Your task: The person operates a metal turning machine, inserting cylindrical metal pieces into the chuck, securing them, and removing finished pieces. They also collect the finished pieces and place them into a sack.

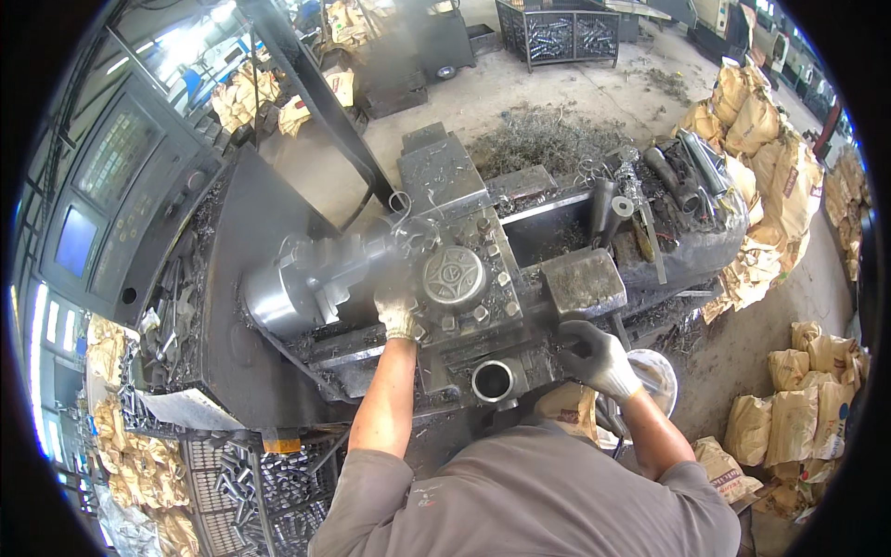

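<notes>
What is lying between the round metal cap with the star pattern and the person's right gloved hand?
In the head view, a bolt and dark machine metal lie between the round metal cap and the right hand.

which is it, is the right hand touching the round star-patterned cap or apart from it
Apart. The head view shows the right hand lower and farther right than the round cap, with a bolt head visible between them.

Brown sacks (792,429) stand rightward; a far crate (573,37) holds seemingly metal parts (549,40).
</notes>
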Available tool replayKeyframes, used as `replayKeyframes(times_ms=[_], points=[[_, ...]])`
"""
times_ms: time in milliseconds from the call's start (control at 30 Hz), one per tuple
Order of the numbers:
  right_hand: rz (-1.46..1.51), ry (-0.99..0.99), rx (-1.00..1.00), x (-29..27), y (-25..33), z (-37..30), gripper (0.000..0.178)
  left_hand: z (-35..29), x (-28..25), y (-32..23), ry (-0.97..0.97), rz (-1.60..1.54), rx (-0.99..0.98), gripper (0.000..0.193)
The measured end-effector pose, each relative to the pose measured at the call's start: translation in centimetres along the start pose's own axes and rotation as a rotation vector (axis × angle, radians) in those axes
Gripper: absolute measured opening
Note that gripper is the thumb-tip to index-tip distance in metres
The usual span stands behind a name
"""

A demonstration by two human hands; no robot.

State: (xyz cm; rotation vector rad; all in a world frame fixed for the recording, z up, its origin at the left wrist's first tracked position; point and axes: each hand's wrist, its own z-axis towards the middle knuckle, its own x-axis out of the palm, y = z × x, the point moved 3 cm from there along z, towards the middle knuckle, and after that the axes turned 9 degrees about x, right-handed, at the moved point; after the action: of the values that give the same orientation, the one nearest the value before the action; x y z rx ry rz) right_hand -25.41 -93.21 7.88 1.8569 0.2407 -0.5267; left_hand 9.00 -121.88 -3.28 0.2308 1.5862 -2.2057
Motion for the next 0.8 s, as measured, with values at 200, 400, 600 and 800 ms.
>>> replayKeyframes(times_ms=[200, 400, 600, 800], points=[[0.139, -0.209, -0.066, -2.9, -1.1, 0.2, 0.039, -2.6, -3.6, -8.7, -0.217, -0.528, -0.226, 0.025], [0.246, -0.239, 0.152, -3.7, -2.5, -0.1, 0.038, 5.7, -2.5, -19.7, -0.078, -0.271, 0.329, 0.030], [0.206, -0.272, -0.029, -5.0, 1.1, 1.1, 0.035, 21.6, -0.7, -31.9, -0.754, 0.064, 1.221, 0.028], [0.187, -0.226, -0.137, -7.4, 5.1, 0.4, 0.034, 27.8, 4.1, -21.1, 0.645, 0.329, 0.363, 0.051]])
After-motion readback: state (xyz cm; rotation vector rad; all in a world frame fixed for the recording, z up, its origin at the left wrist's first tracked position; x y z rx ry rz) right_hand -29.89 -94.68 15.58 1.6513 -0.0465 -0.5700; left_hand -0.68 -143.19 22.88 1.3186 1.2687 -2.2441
